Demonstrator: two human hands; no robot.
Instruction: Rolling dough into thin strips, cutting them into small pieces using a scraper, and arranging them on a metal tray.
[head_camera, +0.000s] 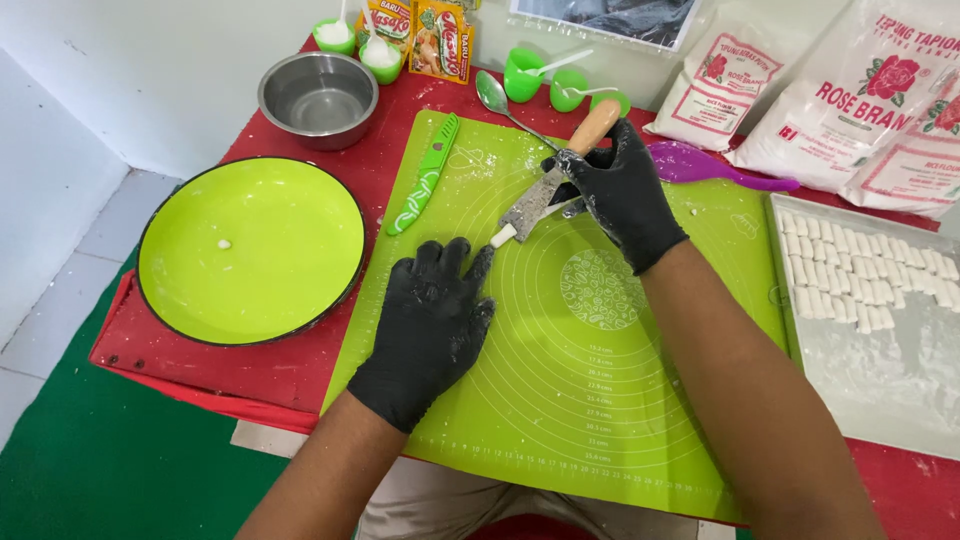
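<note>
Black-gloved right hand (622, 190) fingers grip knife (553, 181) angled down – left hand (430, 325) flat, fingers spread on mat (590, 390).

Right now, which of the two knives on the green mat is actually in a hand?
The wooden-handled knife, gripped by the right hand with a white dough piece at its tip. The green knife lies untouched at the mat's left edge.

Both hands wear thin black gloves, the left hand (430, 325) and the right hand (622, 195) alike, snug and slightly shiny, ending at the wrists. White floury smears dust the fingers of each glove. Forearms are bare, no sleeves. Light beige trousers show below.
</note>
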